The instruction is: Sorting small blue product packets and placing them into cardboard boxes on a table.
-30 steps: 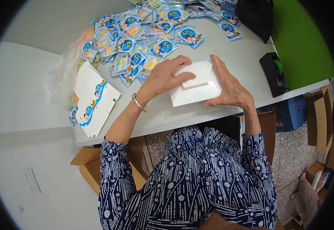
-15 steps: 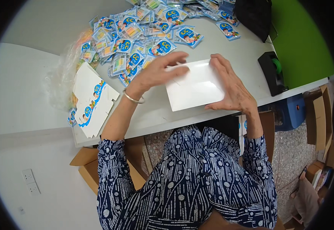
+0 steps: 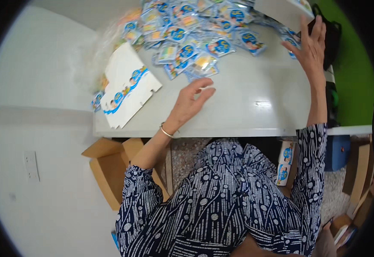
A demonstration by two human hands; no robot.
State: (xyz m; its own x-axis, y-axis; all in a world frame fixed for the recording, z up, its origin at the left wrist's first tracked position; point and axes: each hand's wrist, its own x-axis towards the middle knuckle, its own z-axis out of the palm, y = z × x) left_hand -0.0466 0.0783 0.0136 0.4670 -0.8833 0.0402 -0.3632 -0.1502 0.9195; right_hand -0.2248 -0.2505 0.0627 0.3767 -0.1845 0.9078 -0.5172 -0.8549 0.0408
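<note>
My left hand hovers over the near middle of the white table, empty, thumb and fingers apart and slightly curled. Stretched to the far right, my right hand has its fingers spread. Its fingertips overlap the lower right edge of a white cardboard box, partly cut off by the top of the view; I cannot tell whether they touch it. A heap of small clear-and-blue packets with colourful contents covers the far side. Left of my left hand lies a stack of flat printed white cardboard blanks.
A crumpled clear plastic bag lies behind the blanks. At right are a black bag, a partly hidden tape dispenser and a green panel. Under the table stand an open brown carton and small printed boxes.
My right hand has moved from the table's middle to the far right, and the white box is now there. My left hand has come off the box. The view has shifted.
</note>
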